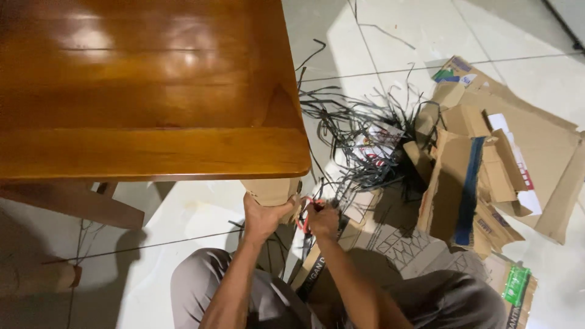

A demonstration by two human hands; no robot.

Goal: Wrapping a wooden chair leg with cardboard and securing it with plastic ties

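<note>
**Cardboard and cutter at the table's edge**

We're looking down past a glossy wooden table [146, 91] that fills the upper left of the frame. Just under its near right corner, low centre, our left hand [263, 216] is wrapped around a tan cardboard piece [272, 190], fingers pressed closed on its lower edge. The piece stands roughly upright, its top tucked beneath the table edge, its long axis running left to right across the frame.

Right beside it, our right hand [323, 220] is curled shut around a red-handled tool [309, 210]. Only a sliver of red shows between the two hands, so we cannot tell which way it points or what kind of tool it is.

Over on the right, a heap of flattened brown boxes [506, 164] sprawls across the pale tiled floor [390, 36]. One panel carries a blue strip of tape [469, 189] running top to bottom. A small blue, green and white label [452, 74] sits at the heap's upper tip, and a white patch with red marks lies at its right side. A green package [515, 284] rests at lower right.

Between table and boxes, centre frame, a tangle of black straps [353, 122] fans out over a white-and-red printed sheet [378, 146]. Our grey-trousered knees frame the bottom edge.
</note>
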